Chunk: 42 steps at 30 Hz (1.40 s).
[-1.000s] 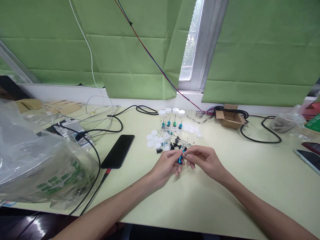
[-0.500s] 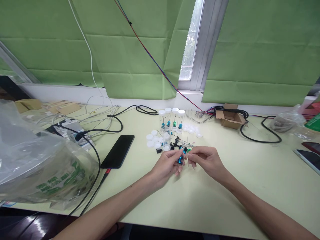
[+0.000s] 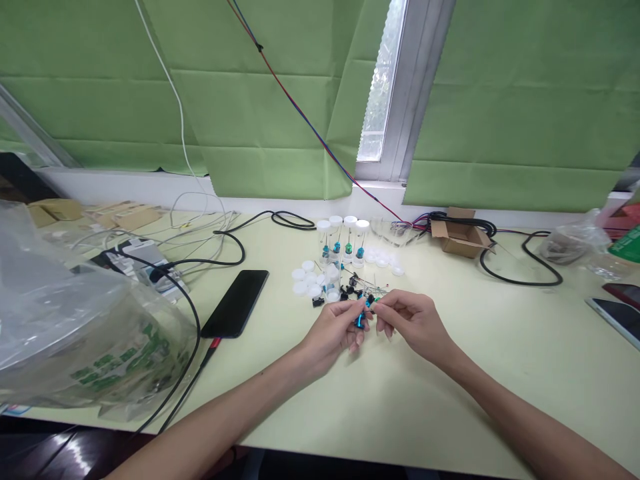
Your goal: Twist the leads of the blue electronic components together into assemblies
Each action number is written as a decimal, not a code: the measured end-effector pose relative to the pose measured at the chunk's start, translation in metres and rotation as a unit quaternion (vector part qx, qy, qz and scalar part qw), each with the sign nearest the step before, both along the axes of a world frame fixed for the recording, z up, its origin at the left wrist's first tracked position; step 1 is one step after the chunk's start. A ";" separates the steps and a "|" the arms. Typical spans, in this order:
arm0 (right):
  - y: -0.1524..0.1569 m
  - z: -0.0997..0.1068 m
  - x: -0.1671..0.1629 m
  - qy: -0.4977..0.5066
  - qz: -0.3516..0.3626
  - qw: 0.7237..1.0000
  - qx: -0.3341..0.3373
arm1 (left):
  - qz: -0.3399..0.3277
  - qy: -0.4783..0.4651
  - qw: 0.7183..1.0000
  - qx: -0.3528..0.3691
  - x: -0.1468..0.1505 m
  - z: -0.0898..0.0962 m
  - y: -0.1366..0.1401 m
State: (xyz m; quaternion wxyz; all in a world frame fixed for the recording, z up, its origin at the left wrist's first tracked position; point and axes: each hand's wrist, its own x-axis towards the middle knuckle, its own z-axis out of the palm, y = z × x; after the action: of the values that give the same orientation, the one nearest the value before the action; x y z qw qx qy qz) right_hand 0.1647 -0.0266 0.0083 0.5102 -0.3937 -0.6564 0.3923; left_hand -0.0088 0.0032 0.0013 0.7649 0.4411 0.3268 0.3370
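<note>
My left hand [image 3: 333, 330] is closed on a small shiny blue part [image 3: 359, 321], held between thumb and fingers above the table. Close against it on the right, my right hand [image 3: 413, 319] pinches with thumb and index finger. Whatever lies between those fingertips is too small to make out. Just beyond both hands is a loose pile of small black pieces [image 3: 346, 292], with blue and green bits and thin metal pins. Behind the pile stand several clear tubes [image 3: 349, 248] with white lids, each holding a blue or green part. Loose white caps [image 3: 301, 287] lie left of the pile.
A black phone [image 3: 235, 304] and a cable lie left of my hands. Further left is a large plastic bag [image 3: 90, 320]. An open cardboard box [image 3: 461, 239] stands at the back right among black cables. Another phone [image 3: 617, 322] lies at the right edge.
Almost nothing differs. My right hand's fingers have shifted very slightly beside the blue part; my left hand keeps its hold.
</note>
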 end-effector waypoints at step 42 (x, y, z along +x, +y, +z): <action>0.002 0.003 0.001 0.079 0.101 0.990 -0.061 | -0.018 -0.015 0.999 0.027 0.000 0.001 -0.001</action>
State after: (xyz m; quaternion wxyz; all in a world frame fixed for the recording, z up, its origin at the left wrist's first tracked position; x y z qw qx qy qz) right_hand 0.1656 -0.0245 0.0109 0.4935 -0.3238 -0.6250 0.5107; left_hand -0.0089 0.0026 0.0019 0.7637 0.4624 0.2976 0.3383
